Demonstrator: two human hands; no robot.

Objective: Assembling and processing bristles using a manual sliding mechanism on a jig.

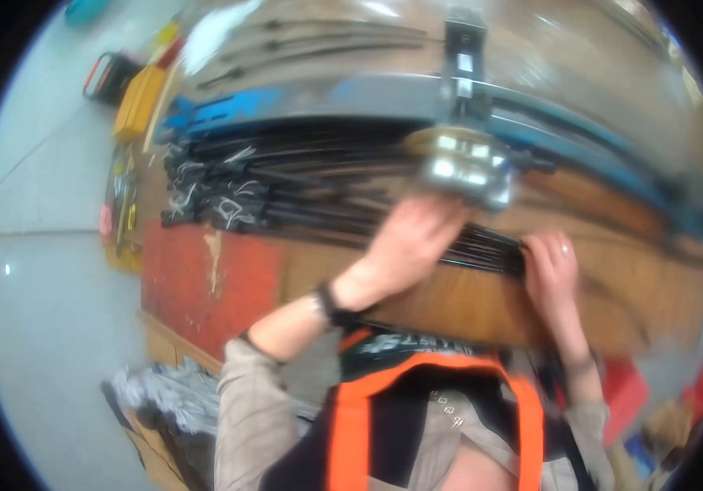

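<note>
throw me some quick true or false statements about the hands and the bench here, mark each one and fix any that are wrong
1. The left hand has a dark band at its wrist. True.
2. The right hand is at the right end of a bundle of thin black strands. True.
3. The left hand is well away from the bundle. False: the left hand is at the bundle too, to the left of the right hand.
4. The red panel and the yellow box are both left of the hands. True.
5. The yellow box is nearer the person than the red panel. False: the yellow box is farther away.
</note>
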